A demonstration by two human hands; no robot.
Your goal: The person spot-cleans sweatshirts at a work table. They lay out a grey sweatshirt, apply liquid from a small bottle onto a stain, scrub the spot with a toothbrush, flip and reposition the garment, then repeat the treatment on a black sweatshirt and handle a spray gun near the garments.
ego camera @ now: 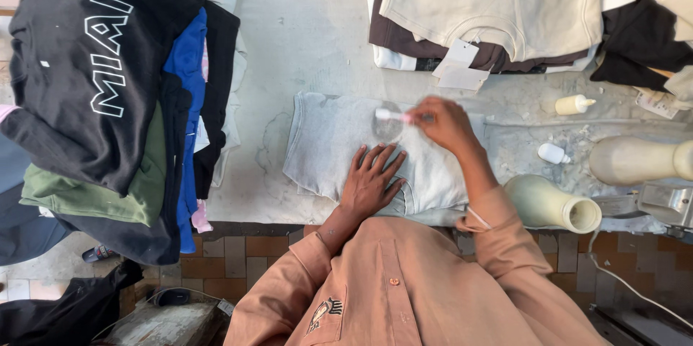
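A light grey folded garment [325,144] lies on the worn white table [310,35]. My left hand [369,181] presses flat on it, fingers spread. My right hand [444,123] is closed around a small pink-handled brush [390,115], whose blurred tip sits over a darker damp patch [386,129] on the cloth.
A heap of black, blue and green clothes [108,86] covers the table's left side. Folded cream and brown tops with tags [491,6] lie at the back. Two small white bottles [574,105] [553,153], a cream jug [552,205] and a metal tool [668,201] stand to the right. Brick floor below.
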